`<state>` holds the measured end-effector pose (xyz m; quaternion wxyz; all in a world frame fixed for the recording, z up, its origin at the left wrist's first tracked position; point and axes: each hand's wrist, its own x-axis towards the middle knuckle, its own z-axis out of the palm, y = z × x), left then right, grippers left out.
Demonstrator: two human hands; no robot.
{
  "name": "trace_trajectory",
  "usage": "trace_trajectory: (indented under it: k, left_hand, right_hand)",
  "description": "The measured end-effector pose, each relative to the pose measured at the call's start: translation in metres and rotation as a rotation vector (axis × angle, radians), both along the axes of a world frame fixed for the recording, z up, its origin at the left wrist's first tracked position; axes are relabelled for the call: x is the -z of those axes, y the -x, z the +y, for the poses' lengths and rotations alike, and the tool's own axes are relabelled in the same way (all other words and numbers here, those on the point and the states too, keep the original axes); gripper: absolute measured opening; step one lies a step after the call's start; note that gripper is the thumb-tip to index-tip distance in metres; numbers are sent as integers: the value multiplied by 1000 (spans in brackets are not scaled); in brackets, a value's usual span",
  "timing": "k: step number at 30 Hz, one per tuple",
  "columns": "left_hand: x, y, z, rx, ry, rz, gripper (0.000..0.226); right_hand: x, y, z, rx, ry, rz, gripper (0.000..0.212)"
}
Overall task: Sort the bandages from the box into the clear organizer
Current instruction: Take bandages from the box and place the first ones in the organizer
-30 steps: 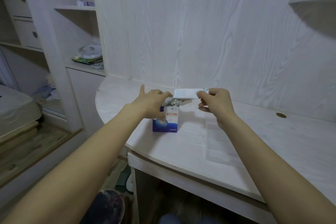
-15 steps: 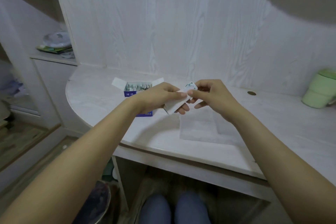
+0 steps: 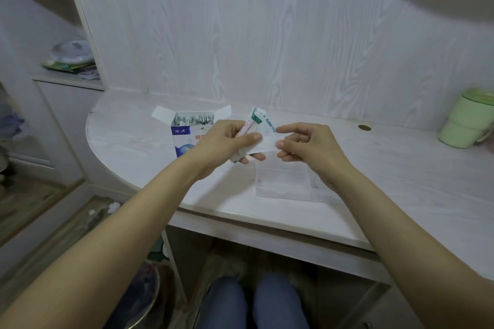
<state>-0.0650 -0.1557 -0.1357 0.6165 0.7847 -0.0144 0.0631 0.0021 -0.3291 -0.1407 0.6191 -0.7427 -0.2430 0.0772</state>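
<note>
Fingers (image 3: 251, 137) of the left hand (image 3: 222, 141) clamp a fanned bundle of bandages (image 3: 256, 128) above the desk (image 3: 133, 139); right hand (image 3: 307, 147) fingers pinch the front wrapper's edge. Behind the left hand stands the box (image 3: 184, 133), flaps open, more bandages inside. Below the hands, the organizer (image 3: 283, 181) sits on the desk.

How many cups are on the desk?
1: a green cup stands at the far right of the desk, near the wall. Its right side is cut off by the frame edge; others could be out of view.
</note>
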Motion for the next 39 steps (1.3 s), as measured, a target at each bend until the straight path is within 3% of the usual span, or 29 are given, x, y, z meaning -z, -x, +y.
trace_trajectory:
  k: [4,12,20,27,31,39]
  left_hand:
    - [-4,-1,-1,-83,140,28,15]
    - [-1,-1,-2,12,260,124,27]
    - [-5,3,4,32,180,177,22]
    - [-7,1,2,-56,184,151,24]
    - [-3,0,4,-75,187,154,21]
    - [1,-5,-4,-125,164,104,17]
  right_hand:
    - [0,2,4,8,9,-22,16]
    - [-1,2,1,58,129,-67,8]
    - [-8,6,-5,93,87,-32,25]
    - [-3,6,0,-10,-168,172,7]
    - [-2,4,-4,20,-100,159,4]
    - [-1,2,-2,55,-67,128,20]
